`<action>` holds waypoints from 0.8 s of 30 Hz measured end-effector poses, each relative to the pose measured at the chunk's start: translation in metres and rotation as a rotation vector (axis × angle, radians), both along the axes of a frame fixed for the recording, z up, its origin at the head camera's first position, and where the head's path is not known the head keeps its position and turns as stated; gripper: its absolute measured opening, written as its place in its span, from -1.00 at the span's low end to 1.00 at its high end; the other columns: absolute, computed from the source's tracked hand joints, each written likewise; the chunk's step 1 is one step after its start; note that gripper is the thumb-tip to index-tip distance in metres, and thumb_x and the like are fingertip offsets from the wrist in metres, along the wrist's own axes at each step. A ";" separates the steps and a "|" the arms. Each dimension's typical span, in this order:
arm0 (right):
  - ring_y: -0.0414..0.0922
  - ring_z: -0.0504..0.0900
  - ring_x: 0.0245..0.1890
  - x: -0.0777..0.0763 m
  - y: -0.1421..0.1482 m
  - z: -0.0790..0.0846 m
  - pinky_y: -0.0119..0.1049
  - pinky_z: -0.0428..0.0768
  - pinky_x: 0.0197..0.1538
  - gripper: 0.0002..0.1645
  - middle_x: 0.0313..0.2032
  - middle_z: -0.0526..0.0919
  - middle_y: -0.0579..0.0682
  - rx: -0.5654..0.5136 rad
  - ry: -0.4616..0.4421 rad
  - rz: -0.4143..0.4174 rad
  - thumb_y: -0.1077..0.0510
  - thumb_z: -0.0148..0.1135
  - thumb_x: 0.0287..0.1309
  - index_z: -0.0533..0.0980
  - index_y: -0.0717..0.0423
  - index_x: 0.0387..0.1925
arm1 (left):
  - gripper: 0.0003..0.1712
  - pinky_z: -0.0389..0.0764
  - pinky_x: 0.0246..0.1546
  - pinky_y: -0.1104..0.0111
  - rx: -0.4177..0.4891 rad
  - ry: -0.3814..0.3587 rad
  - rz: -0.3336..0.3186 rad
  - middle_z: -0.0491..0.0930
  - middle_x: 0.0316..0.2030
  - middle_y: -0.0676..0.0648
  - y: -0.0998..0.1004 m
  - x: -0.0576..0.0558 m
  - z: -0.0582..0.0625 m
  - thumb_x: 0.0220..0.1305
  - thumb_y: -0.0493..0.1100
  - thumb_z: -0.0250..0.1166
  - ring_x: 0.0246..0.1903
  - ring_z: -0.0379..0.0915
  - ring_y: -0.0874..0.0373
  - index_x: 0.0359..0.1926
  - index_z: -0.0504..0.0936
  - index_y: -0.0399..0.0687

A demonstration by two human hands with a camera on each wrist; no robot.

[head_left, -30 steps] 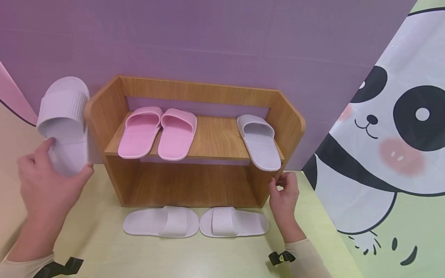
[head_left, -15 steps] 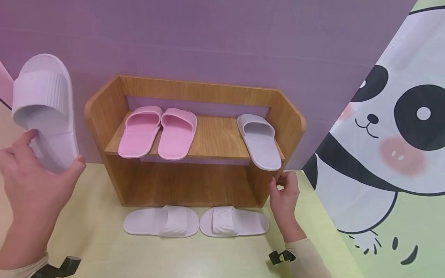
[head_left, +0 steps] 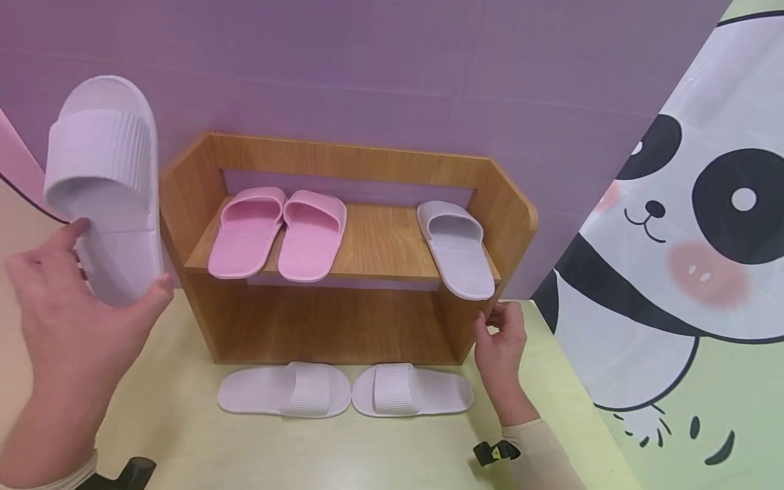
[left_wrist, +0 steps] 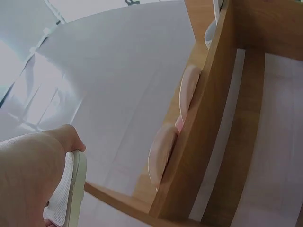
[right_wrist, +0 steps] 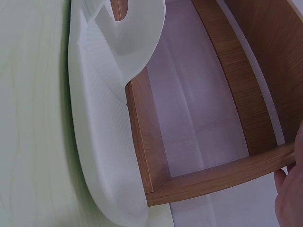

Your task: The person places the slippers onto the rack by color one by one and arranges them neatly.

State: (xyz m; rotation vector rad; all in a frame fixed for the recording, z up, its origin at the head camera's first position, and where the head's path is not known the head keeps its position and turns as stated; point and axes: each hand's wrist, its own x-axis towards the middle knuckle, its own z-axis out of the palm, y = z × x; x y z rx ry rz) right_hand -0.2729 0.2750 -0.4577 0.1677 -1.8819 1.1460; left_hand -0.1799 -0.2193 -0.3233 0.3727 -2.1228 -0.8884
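In the head view, my left hand point(head_left: 86, 327) holds up a pale lavender slipper point(head_left: 122, 255) by its heel end, left of the wooden shoe rack point(head_left: 355, 153). Its thumb and fingers grip the sole's edges, and the strap end points up. The left wrist view catches the sole of this slipper point(left_wrist: 78, 189) edge-on. My right hand point(head_left: 502, 344) grips the front edge of the rack's right side panel, with some fingers hidden. On the upper shelf stand two pink slippers, one left point(head_left: 245, 235) and one right point(head_left: 311, 238). A grey-lavender slipper point(head_left: 458, 252) sits at that shelf's right end.
Two pale slippers, one left point(head_left: 284, 390) and one right point(head_left: 412, 390), lie toe to toe on the light yellow tabletop point(head_left: 318, 452) before the rack. Behind is a purple wall point(head_left: 392, 75). A panda picture point(head_left: 692, 224) covers the right side.
My left hand has raised the slipper, swinging it left and then partway back right. The right hand stays on the rack panel, and the other slippers have not moved.
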 end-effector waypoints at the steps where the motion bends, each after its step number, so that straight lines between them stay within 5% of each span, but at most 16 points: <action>1: -0.27 0.59 -0.24 -0.001 0.001 -0.001 -0.47 0.61 -0.11 -0.83 -0.19 0.57 0.35 -0.003 -0.003 0.000 0.59 0.24 0.29 0.45 0.52 -0.14 | 0.18 0.22 -0.08 0.38 -0.009 0.014 -0.007 0.23 0.27 -0.23 0.001 0.000 0.000 0.02 0.03 0.67 0.04 0.22 0.17 0.65 0.32 0.16; 8: -0.30 0.60 -0.23 -0.017 0.015 -0.021 -0.48 0.63 -0.10 -0.81 -0.17 0.60 0.25 0.001 -0.025 -0.017 0.56 0.29 0.30 0.48 0.43 -0.13 | 0.20 0.23 -0.13 0.41 -0.027 0.101 -0.095 0.06 0.08 0.29 0.017 0.001 0.002 -0.09 -0.05 0.72 -0.06 0.17 0.31 0.62 0.40 0.15; 12: -0.31 0.62 -0.21 -0.020 0.020 -0.025 -0.48 0.64 -0.08 -0.81 -0.15 0.62 0.17 -0.001 -0.045 -0.002 0.52 0.32 0.33 0.49 0.38 -0.11 | 0.21 0.30 -0.12 0.35 -0.036 0.109 -0.158 0.23 0.10 0.01 0.026 -0.001 0.001 -0.09 -0.08 0.74 -0.02 0.25 0.15 0.63 0.39 0.15; 16: -0.31 0.63 -0.19 -0.019 0.021 -0.025 -0.53 0.63 -0.06 -0.81 -0.14 0.62 0.15 0.005 -0.052 -0.001 0.50 0.33 0.34 0.50 0.35 -0.10 | 0.20 0.43 -0.04 0.08 -0.052 0.095 -0.209 0.25 0.23 -0.34 0.035 -0.004 0.000 -0.06 -0.06 0.73 0.11 0.35 -0.10 0.63 0.38 0.09; 19: -0.31 0.62 -0.20 -0.019 0.020 -0.024 -0.56 0.61 -0.07 -0.80 -0.14 0.62 0.18 0.004 -0.052 -0.003 0.51 0.34 0.34 0.49 0.36 -0.10 | 0.20 0.46 0.00 -0.14 -0.064 0.094 -0.239 0.26 0.24 -0.39 0.040 -0.006 -0.001 -0.08 -0.03 0.74 0.20 0.35 -0.26 0.61 0.39 0.04; 24: -0.31 0.59 -0.23 -0.019 0.015 -0.022 -0.53 0.59 -0.10 -0.79 -0.16 0.59 0.29 -0.006 -0.031 -0.013 0.58 0.30 0.29 0.48 0.43 -0.13 | 0.22 0.51 0.08 -0.23 -0.069 0.071 -0.280 0.27 0.24 -0.39 0.051 -0.009 -0.002 -0.10 0.00 0.76 0.22 0.37 -0.33 0.61 0.41 0.01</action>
